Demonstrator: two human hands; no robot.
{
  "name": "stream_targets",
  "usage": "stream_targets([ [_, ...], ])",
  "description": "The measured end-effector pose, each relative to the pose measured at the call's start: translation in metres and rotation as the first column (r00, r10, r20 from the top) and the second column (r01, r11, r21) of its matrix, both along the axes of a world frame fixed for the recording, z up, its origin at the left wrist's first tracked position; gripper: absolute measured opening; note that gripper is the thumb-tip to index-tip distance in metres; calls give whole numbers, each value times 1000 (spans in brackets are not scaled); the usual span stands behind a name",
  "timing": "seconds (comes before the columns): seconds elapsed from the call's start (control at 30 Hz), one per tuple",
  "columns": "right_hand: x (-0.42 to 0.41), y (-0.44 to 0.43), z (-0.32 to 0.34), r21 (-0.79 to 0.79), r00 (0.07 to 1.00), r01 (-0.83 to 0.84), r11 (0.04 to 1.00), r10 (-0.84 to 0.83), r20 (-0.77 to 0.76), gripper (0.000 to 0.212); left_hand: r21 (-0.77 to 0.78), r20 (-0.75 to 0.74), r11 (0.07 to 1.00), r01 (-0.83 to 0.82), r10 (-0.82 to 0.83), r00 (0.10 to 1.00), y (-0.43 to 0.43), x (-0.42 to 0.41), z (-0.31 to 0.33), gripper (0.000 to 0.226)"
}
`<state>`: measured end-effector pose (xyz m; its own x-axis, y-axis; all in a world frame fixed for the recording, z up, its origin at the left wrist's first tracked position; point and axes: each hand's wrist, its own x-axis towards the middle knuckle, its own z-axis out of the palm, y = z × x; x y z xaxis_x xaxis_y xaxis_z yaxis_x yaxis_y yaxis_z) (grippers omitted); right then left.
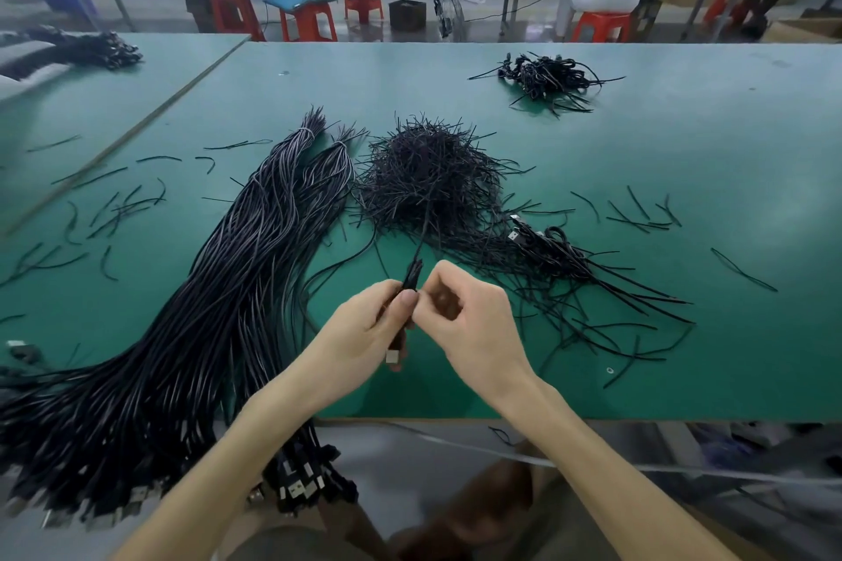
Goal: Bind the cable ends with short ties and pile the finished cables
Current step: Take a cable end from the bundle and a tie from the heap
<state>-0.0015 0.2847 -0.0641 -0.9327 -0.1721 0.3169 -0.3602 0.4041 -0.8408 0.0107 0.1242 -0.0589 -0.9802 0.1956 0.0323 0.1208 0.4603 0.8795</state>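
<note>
Here the left hand (364,326) grips a folded cable (413,276) just in front of the heap of ties (428,178), and the right hand (476,326) pinches its top. Left of the heap lie loose cables (205,310); a bound pile (546,77) sits beyond it on the counter (706,159).
</note>
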Motion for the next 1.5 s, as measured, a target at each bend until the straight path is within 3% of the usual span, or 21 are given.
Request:
stream_targets([
  [0.1,1,2,3,20,998,-66,998,66,-2,25,89,-22,996,-11,13,1000,-6,-2,2,13],
  [0.27,3,4,2,22,992,-127,992,126,15,21,281,79,960,-5,-17,997,-12,2,7,22],
  [0.5,4,-3,4,-27,992,-109,994,111,55,23,280,121,946,-164,135,983,-1,3,0,27],
  [0.7,8,-1,6,-205,965,-131,970,172,199,20,517,198,853,-71,-39,979,-12,5,0,20],
  [0.83,9,5,12,-425,888,-164,890,321,328,17,590,37,805,66,-109,993,-19,8,1,12],
  [0.97,10,11,24,-558,788,-185,809,461,408,14,509,-143,837,203,-150,978,-26,9,3,14],
  [1.07,12,10,28,-527,808,-192,828,438,394,16,464,-128,854,236,-199,972,-38,10,7,16],
  [1.17,10,9,28,-493,862,-193,848,387,328,15,565,6,794,225,-277,961,-49,9,12,45],
  [1.23,9,7,27,-445,896,-201,873,347,277,16,651,133,748,130,-282,950,-50,8,17,57],
  [1.37,13,1,22,-194,955,-222,955,254,156,18,577,287,816,-37,-160,945,-40,3,21,44],
  [1.5,16,-1,20,-11,970,-237,972,237,45,20,461,423,887,-27,-193,885,-35,-1,22,42],
])
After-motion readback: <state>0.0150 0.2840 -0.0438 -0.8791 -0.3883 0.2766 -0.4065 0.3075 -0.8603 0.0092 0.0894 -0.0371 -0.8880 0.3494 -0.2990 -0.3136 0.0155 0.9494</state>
